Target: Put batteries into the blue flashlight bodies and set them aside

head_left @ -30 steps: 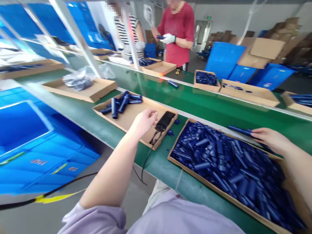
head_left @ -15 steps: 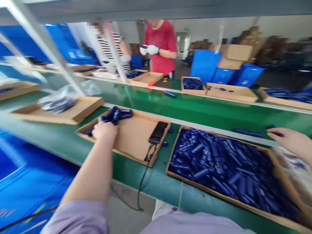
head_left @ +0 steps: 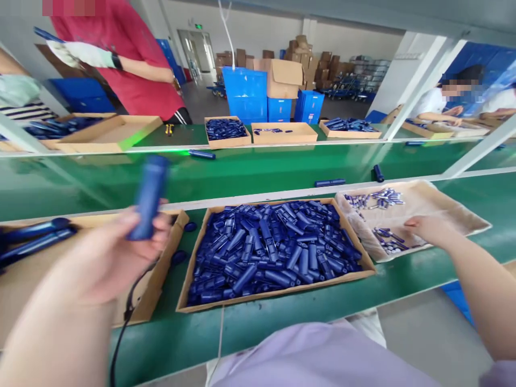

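Observation:
A dark blue cylinder [head_left: 150, 196] stands roughly upright in my left hand [head_left: 121, 252], whose fingers are wrapped round it above the left cardboard tray [head_left: 151, 301]. My right hand [head_left: 429, 228] is over the plastic-lined tray [head_left: 451, 212] at the right, its fingers pressed together beside small metallic and blue parts [head_left: 389, 196]; whether anything is between the fingertips is too small to tell. Between the hands, a cardboard tray [head_left: 282, 287] is heaped with blue plastic pieces [head_left: 266, 242]. Longer blue pieces [head_left: 36, 236] lie in the left tray.
Beyond the trays runs a green belt [head_left: 258, 169] carrying blue cylinders [head_left: 330, 183]. More trays [head_left: 284, 134] line its far side. A person in a red shirt [head_left: 116, 70] stands opposite; others work at the far right. A black cable [head_left: 121, 333] hangs at the near edge.
The view has swung right. My left hand has lifted from the left tray, now with a blue cylinder. My right hand has moved from the belt's edge to the lined tray, without the dark piece it held.

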`<state>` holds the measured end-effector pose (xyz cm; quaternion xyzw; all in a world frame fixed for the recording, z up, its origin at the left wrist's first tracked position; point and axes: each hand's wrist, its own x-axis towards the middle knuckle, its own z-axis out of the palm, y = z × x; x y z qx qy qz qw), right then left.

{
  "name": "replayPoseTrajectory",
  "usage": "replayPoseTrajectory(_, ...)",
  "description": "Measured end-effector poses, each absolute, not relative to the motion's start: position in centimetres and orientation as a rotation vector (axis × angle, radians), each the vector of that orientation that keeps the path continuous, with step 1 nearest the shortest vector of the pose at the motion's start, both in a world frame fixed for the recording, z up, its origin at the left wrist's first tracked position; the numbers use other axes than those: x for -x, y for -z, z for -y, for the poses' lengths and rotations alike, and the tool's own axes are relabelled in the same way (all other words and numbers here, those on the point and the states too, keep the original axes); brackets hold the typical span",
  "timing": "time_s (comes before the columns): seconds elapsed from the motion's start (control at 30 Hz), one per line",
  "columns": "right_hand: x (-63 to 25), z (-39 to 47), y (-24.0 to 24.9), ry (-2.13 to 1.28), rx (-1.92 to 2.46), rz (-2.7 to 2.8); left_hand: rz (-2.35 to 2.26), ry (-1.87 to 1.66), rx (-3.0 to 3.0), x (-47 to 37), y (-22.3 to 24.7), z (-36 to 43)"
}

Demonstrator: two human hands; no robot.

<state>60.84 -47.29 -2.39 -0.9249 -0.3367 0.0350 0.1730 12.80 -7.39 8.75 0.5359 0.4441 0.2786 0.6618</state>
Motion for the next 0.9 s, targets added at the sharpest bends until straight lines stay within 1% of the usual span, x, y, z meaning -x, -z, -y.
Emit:
replayPoseTrajectory(0.03,-60.6,46.9,2.6,-0.157,2.632,1.011,-0.799,-0.536,-1.135,-14.5,-7.9,9.6)
replayPoseTrajectory(0.1,-60.2,46.2,2.9,-0.239,2.667,1.076,-0.473,-0.241,-1.046,-17.9,-5.8,14.1)
replayPoseTrajectory(0.17,-59.9,45.6,3.4,-0.283,2.726,1.071,-0.336,0.029,-0.938,-20.6,-3.7,18.2)
replayPoseTrajectory(0.27,-60.2,45.1,4.2,-0.346,2.818,1.008,-0.281,0.165,-0.795,-23.7,-1.5,22.4)
replayPoseTrajectory(0.37,-60.6,44.7,4.3,-0.367,2.824,0.989,-0.286,0.138,-0.791,-26.0,-0.5,24.4)
replayPoseTrajectory(0.47,-59.2,44.6,3.1,-0.312,2.74,0.975,-0.364,0.07,-0.729,-27.8,-0.2,25.0)
replayPoseTrajectory(0.53,-56.4,44.4,1.7,-0.276,2.586,0.997,-0.412,0.036,-0.632,-28.5,0.1,25.2)
replayPoseTrajectory(0.6,-52.0,44.0,0.3,-0.232,2.339,1.07,-0.415,-0.013,-0.547,-28.8,0.3,25.2)
replayPoseTrajectory(0.67,-46.9,42.9,-0.9,-0.098,2.02,1.169,-0.372,-0.058,-0.491,-28.8,0.4,25.3)
replayPoseTrajectory(0.77,-40.8,40.0,-1.6,0.105,1.831,1.403,-0.299,-0.119,-0.456,-28.4,0.5,25.2)
replayPoseTrajectory(0.9,-38.4,36.3,-0.7,0.388,1.689,1.544,-0.316,-0.15,-0.409,-28.0,0.3,24.9)
